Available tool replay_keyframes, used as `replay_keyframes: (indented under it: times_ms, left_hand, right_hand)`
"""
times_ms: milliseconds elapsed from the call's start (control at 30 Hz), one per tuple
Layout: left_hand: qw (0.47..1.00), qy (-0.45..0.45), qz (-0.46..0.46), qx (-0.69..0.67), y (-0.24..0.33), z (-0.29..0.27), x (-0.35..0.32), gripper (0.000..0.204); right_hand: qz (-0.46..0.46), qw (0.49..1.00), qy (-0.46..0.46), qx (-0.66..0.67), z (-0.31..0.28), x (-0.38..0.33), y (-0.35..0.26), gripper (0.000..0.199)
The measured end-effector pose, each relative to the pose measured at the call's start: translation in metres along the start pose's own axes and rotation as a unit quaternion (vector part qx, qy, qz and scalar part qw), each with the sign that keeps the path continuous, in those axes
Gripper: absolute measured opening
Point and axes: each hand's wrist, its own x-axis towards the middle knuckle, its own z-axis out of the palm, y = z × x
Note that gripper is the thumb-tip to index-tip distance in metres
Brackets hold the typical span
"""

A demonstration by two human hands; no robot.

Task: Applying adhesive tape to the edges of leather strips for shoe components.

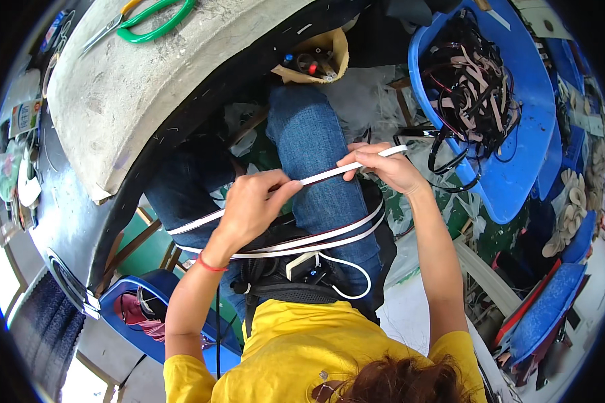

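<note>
Above my thighs, a long narrow white strip (329, 174) with a dark edge is stretched between my two hands. My left hand (254, 203) pinches it between thumb and fingers, just over the gap between my knees. Its other end curls over my right hand (383, 168), where thumb and fingers are closed on it above my right thigh. More lengths of the strip run in loops across my lap, and one passes out below my left hand. A small black device (310, 272) with a white cable (366, 285) rests at my waist.
Green-handled scissors (156, 23) lie on the grey worktable (134, 94) at the far left. A blue chair (511, 174) on the right bears a heap of black and pale straps (474, 87). Behind my knees stands an open brown bag (339, 57). A blue stool (124, 295) is lower left.
</note>
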Motion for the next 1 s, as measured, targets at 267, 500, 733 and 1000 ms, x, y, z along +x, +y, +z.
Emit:
replay_keyframes:
  times_ms: [267, 500, 733, 1000]
  left_hand:
    - [0.99, 0.1, -0.097, 0.017, -0.051, -0.042, -0.062, 0.018]
    - [0.896, 0.257, -0.272, 0.237, -0.197, -0.121, -0.184, 0.027]
    - [0.903, 0.288, -0.097, 0.305, -0.094, -0.072, -0.102, 0.016]
    - [0.997, 0.018, 0.073, 0.035, 0.015, 0.014, 0.019, 0.026]
  right_hand:
    - [-0.006, 0.999, -0.033, -0.04, -0.001, -0.001, -0.002, 0.032]
    - [-0.032, 0.998, -0.012, -0.049, -0.003, -0.002, 0.002, 0.031]
    - [-0.004, 1.0, 0.026, 0.005, 0.0, -0.004, 0.004, 0.03]
    - [0.01, 1.0, 0.02, 0.016, 0.002, 0.001, 0.005, 0.033]
